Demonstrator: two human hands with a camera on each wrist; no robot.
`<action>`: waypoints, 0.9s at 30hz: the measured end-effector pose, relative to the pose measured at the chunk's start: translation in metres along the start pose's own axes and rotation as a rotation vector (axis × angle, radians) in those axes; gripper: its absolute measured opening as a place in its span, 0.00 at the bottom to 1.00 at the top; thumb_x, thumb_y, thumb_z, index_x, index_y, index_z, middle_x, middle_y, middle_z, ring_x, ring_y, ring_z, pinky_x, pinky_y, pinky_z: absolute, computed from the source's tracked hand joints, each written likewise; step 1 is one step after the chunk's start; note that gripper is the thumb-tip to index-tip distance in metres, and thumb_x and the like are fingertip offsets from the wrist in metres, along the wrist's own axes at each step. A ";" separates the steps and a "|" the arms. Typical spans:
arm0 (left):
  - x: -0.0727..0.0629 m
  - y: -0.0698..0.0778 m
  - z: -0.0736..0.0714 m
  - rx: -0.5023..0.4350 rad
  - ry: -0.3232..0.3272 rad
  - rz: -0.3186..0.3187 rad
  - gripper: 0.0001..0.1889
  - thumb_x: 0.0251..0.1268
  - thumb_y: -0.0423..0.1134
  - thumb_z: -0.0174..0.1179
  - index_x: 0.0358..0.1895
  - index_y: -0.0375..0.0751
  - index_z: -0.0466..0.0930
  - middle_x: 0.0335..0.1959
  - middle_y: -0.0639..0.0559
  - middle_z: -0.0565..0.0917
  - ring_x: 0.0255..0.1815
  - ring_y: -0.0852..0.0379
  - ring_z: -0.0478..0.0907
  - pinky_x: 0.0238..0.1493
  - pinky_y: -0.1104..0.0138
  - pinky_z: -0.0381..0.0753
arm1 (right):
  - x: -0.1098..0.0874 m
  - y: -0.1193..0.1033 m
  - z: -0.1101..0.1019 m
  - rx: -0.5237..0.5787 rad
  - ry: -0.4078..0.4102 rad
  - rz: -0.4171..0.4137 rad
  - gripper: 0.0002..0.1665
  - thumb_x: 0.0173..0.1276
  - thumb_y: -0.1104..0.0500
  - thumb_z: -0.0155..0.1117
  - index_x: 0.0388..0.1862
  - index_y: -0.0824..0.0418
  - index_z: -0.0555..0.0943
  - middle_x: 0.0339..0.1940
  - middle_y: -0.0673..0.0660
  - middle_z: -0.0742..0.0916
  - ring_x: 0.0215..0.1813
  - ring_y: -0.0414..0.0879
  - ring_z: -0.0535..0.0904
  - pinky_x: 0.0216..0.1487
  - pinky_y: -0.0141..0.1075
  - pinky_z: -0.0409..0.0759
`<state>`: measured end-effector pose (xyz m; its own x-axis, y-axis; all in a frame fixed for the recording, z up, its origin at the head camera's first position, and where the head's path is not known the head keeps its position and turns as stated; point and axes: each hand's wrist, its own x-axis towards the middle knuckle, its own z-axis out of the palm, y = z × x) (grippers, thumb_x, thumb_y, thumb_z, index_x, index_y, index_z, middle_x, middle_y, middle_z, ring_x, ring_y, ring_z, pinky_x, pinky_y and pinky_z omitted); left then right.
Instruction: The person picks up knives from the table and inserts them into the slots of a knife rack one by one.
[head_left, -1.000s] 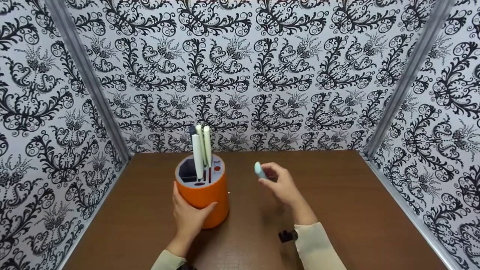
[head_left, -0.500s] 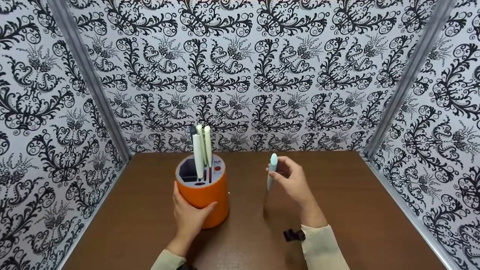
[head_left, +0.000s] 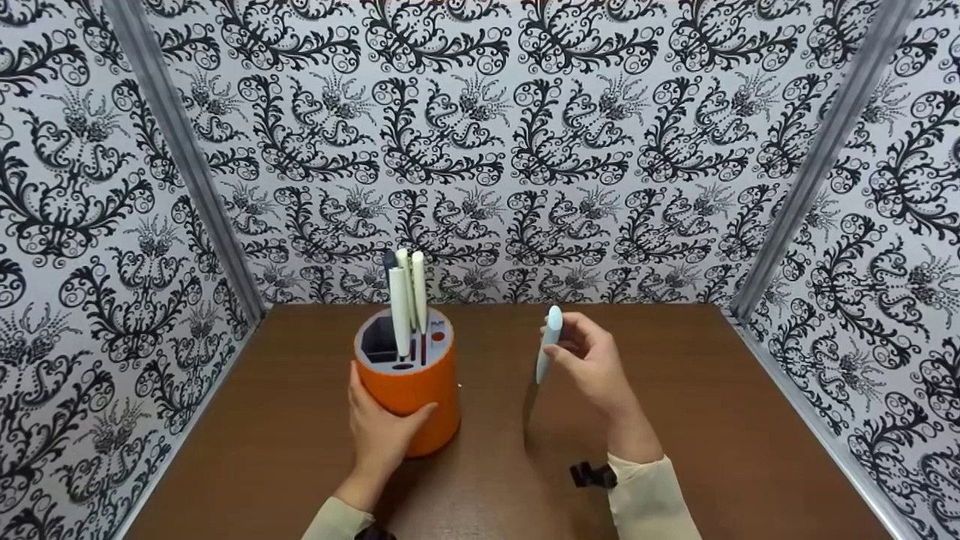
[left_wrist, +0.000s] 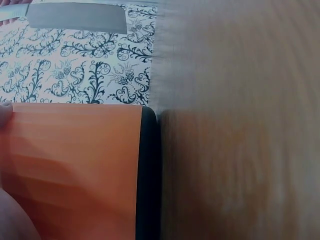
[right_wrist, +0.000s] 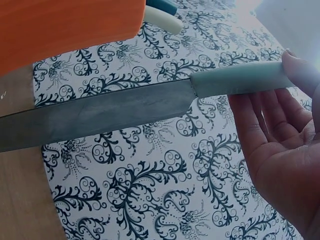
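My left hand (head_left: 382,439) grips the lower side of an orange round knife block (head_left: 427,390), thumb across its front. The block stands upright on the brown table; its grey top has slots and a wide opening. Several handles stick up from it: a white one (head_left: 400,311) in front, pale green ones (head_left: 418,289) and a dark blue one behind. To the right, my right hand (head_left: 596,364) pinches a knife (right_wrist: 242,78) by its light teal handle. Its broad steel blade (right_wrist: 115,110) points down toward the table, tilted slightly, and lies apart from the block.
The brown table (head_left: 300,420) is enclosed by walls with a black-and-white scroll pattern (head_left: 465,142). Grey metal strips (head_left: 187,161) run along the corners. A black wrist camera (head_left: 592,474) sits at the right sleeve.
My right hand has moved right, away from the block, and turned the knife so its handle stands up and its blade shows below. My left hand keeps its grip on the block.
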<state>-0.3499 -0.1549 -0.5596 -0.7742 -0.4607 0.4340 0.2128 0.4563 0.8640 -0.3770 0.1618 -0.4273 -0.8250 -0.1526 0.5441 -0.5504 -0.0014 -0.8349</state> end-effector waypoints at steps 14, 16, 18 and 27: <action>-0.002 0.000 0.001 0.000 0.023 0.015 0.79 0.30 0.57 0.92 0.88 0.50 0.45 0.84 0.36 0.61 0.79 0.35 0.65 0.79 0.36 0.64 | -0.002 -0.011 -0.002 -0.031 0.033 -0.032 0.19 0.64 0.77 0.72 0.53 0.80 0.80 0.40 0.41 0.91 0.42 0.38 0.88 0.48 0.30 0.88; -0.002 0.002 0.002 -0.001 0.037 0.040 0.78 0.31 0.55 0.91 0.87 0.46 0.46 0.83 0.34 0.61 0.80 0.34 0.64 0.79 0.36 0.64 | -0.002 -0.011 -0.003 -0.043 0.037 -0.042 0.19 0.63 0.77 0.72 0.53 0.80 0.80 0.40 0.40 0.91 0.42 0.37 0.88 0.48 0.30 0.87; -0.004 0.003 0.003 -0.003 0.053 0.068 0.77 0.32 0.54 0.91 0.87 0.42 0.46 0.82 0.32 0.61 0.80 0.33 0.63 0.79 0.35 0.63 | -0.003 -0.012 -0.004 -0.053 0.043 -0.048 0.19 0.63 0.76 0.73 0.53 0.79 0.81 0.40 0.40 0.91 0.42 0.37 0.88 0.48 0.29 0.87; -0.008 0.008 0.004 -0.047 0.157 0.156 0.67 0.39 0.47 0.89 0.83 0.38 0.54 0.78 0.33 0.65 0.76 0.35 0.68 0.76 0.38 0.67 | -0.004 -0.015 -0.007 -0.050 0.057 -0.044 0.19 0.63 0.76 0.73 0.52 0.78 0.81 0.40 0.42 0.91 0.43 0.42 0.89 0.49 0.31 0.87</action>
<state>-0.3444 -0.1448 -0.5566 -0.6284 -0.5016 0.5946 0.3534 0.4968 0.7927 -0.3665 0.1693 -0.4159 -0.8050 -0.0968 0.5854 -0.5910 0.0425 -0.8056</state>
